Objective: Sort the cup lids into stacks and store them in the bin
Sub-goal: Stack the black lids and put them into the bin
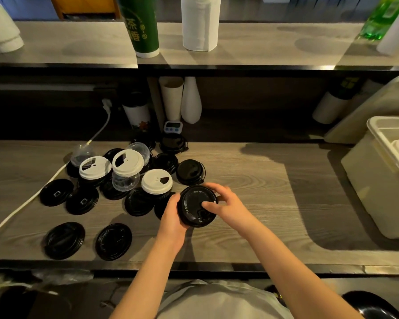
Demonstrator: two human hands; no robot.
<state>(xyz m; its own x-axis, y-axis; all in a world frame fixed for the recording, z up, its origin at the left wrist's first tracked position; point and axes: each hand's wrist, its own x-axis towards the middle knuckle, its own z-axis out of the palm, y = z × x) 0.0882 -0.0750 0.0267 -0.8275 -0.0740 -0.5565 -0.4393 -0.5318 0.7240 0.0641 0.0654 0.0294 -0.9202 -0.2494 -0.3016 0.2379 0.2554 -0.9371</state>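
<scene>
Head view: left hand and right hand both grip one black lid above counter, centre. Loose lids spread toward 9 o'clock; bin at 3 o'clock.

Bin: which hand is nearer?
Right. The right hand holds the lid on the side facing the bin; the left hand holds the opposite edge, farther away.
</scene>
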